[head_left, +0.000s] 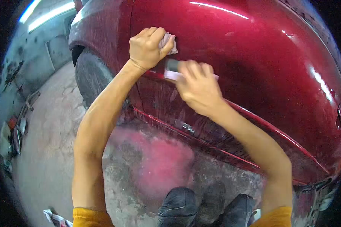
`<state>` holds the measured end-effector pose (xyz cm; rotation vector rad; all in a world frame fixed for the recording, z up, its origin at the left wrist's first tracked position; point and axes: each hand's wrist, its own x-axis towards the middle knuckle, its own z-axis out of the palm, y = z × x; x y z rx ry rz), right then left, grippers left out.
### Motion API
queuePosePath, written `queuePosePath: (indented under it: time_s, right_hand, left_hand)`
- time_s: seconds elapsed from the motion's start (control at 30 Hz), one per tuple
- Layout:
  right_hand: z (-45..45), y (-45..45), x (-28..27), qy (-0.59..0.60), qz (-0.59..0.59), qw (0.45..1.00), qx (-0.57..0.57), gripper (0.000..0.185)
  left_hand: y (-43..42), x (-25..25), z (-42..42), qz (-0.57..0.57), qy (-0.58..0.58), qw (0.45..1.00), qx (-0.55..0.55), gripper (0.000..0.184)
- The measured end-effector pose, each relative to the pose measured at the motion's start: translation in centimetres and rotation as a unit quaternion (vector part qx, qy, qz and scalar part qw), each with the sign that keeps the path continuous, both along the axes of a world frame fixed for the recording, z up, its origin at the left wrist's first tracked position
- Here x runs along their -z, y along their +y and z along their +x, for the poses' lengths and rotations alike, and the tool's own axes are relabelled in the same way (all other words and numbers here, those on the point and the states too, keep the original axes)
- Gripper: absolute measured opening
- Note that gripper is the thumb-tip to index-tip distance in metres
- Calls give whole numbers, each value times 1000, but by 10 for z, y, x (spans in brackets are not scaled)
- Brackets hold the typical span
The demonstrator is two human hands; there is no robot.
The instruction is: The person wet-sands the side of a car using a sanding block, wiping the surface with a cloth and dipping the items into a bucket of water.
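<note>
A dark red car body panel (231, 45) fills the upper right of the head view. My left hand (147, 47) is closed around a crumpled pale cloth (168, 43) close against the panel. Just right of it and slightly lower, my right hand (199, 85) is wrapped round a block (173, 69) with a dark upper part and a pale lower edge, held at the panel above its raised lower trim line. Motion blurs the right hand and the block.
A dusty wheel (91, 77) is at the car's left end. Pink-red powder (165, 164) covers part of the concrete floor (45, 140). Assorted items lie along the left wall (34, 53). My knees (178, 206) are at the bottom, near white scraps (57, 218) further left.
</note>
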<state>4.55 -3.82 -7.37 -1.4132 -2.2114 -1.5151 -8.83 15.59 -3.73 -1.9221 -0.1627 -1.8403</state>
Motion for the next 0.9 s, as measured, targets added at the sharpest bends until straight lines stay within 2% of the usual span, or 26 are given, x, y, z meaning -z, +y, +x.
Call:
queuePosePath:
  time_s: [0.03, 0.07, 0.17, 0.6, 0.83, 0.9]
  right_hand:
    - [14, -19, 3, -9, 24, 1000, -2, 32]
    - [23, -40, 0, -4, 44, 999, -19, 28]
    - [43, -84, 3, 5, 29, 999, 32, 36]
    - [22, -37, 8, 5, 63, 998, 6, 26]
    - [-4, 11, 11, -13, 75, 997, -14, 30]
    - [-25, 39, 16, 15, 24, 999, 28, 32]
  left_hand:
    - [5, 6, -4, -6, 2, 1000, -2, 24]
    - [7, 12, -6, -9, -10, 1000, -4, 24]
    - [10, 18, -4, -19, -28, 999, 5, 24]
    - [11, 10, -3, 24, -2, 1000, 11, 27]
    - [11, 11, -6, 10, 12, 1000, -11, 26]
    - [12, 6, -13, 19, 31, 999, -12, 26]
